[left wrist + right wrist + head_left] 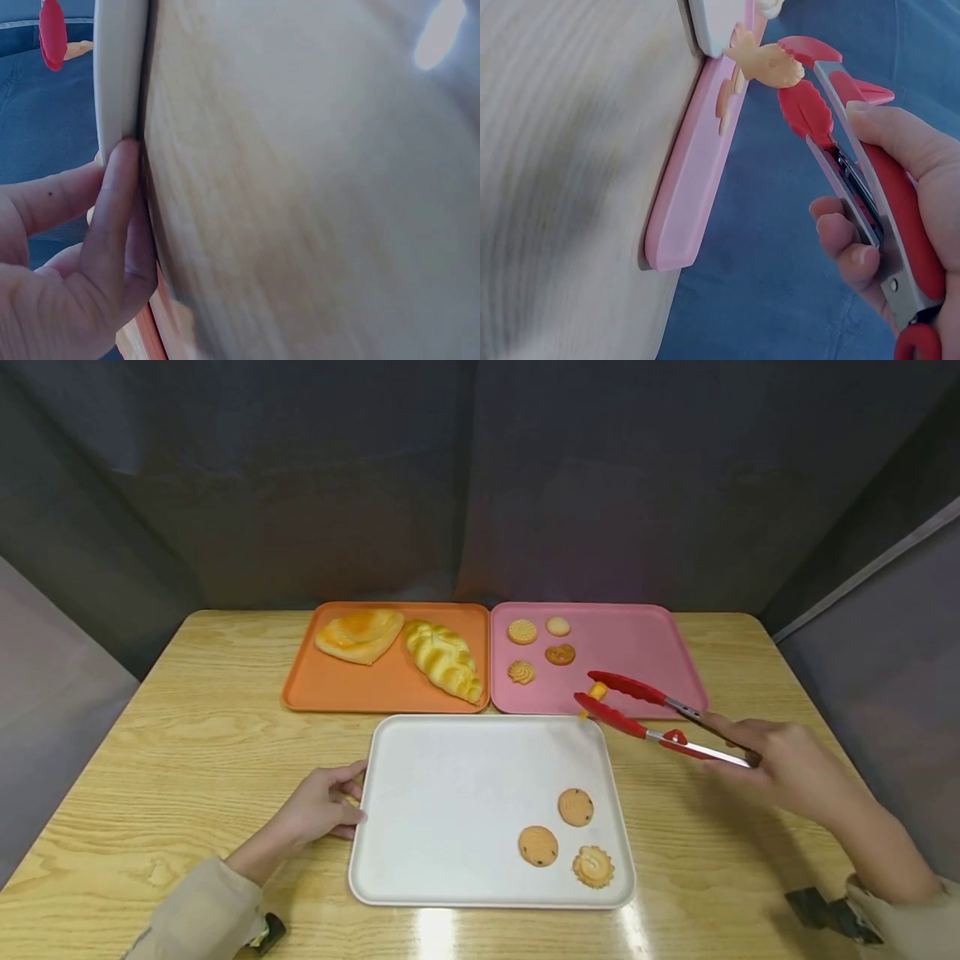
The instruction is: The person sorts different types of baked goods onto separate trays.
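My right hand [795,768] grips tongs [701,747] with red scalloped tips, near the front right of the pink tray [637,643]. Between the tips is a golden fish-shaped cookie [769,64], held above the tray's front edge. In the right wrist view, the thumb and fingers wrap the tongs' red and metal handles. At the left rim of the white tray [450,802], my left hand [318,806] rests with index finger and thumb touching the edge. Two speckled round cookies [538,846] and a ruffled-edge cookie [593,867] lie at the white tray's right.
Several small cookies, including a pretzel-shaped one [560,654], lie on the pink tray's left half. Beside it, an orange tray [352,693] holds a flat golden pastry [360,635] and a braided loaf [444,660]. Dark curtains [450,485] hang behind the wooden table [187,710].
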### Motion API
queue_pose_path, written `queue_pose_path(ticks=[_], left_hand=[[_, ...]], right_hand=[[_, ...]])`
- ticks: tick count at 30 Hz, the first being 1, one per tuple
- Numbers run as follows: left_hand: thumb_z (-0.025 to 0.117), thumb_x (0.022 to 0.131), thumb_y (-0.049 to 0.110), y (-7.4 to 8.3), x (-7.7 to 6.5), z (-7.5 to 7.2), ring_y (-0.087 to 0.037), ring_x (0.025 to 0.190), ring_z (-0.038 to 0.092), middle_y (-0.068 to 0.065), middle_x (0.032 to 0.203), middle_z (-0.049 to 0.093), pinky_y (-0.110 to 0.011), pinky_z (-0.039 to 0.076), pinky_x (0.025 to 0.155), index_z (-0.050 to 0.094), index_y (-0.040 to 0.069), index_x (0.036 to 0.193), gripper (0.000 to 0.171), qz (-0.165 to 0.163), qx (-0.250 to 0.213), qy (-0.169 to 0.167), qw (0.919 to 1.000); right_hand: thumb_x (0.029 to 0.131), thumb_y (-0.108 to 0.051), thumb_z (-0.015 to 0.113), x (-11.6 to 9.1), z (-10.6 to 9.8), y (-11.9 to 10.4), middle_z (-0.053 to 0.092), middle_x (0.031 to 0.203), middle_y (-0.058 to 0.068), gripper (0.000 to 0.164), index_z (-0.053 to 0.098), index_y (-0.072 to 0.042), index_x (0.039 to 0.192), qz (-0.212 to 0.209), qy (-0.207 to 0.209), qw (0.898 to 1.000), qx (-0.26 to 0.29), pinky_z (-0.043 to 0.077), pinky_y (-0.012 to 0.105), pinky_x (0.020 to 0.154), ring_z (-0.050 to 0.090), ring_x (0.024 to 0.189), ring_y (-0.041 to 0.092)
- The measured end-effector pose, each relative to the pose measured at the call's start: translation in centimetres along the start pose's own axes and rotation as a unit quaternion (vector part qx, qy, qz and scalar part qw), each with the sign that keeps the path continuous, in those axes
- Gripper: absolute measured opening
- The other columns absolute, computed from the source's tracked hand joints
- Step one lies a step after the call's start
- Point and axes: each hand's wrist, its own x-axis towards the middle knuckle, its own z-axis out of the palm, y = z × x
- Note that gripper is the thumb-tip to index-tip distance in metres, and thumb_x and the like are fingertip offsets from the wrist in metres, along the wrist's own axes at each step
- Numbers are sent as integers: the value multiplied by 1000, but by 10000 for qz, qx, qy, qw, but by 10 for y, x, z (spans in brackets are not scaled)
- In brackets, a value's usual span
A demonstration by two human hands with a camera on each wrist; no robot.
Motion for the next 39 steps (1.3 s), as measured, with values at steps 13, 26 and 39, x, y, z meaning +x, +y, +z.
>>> queue_pose_path(ticks=[13,26,39], left_hand=[[59,73,-18,3,-1,1,-17,61,51,-13,89,45,-36,56,53,31,-7,137,71,-77,55,115,9999],[59,72,-18,0,1,1,-17,60,51,-13,89,46,-35,56,51,31,-6,138,72,-93,48,138,9998],[59,72,-19,1,0,1,-16,61,52,-13,88,46,-35,56,53,32,-8,137,71,-34,-47,135,9999]], right_hand=[[75,-47,68,10,-7,30,53,60,-3,58,66,5,101,209,43,9987,-472,24,20,42,31,50,4],[73,-38,73,27,-5,62,36,45,-7,57,64,9,105,775,-258,9949,-594,20,23,38,20,42,4],[72,-24,76,57,13,81,37,48,-4,55,59,9,113,1495,-937,9834,-418,26,27,42,32,47,15]])
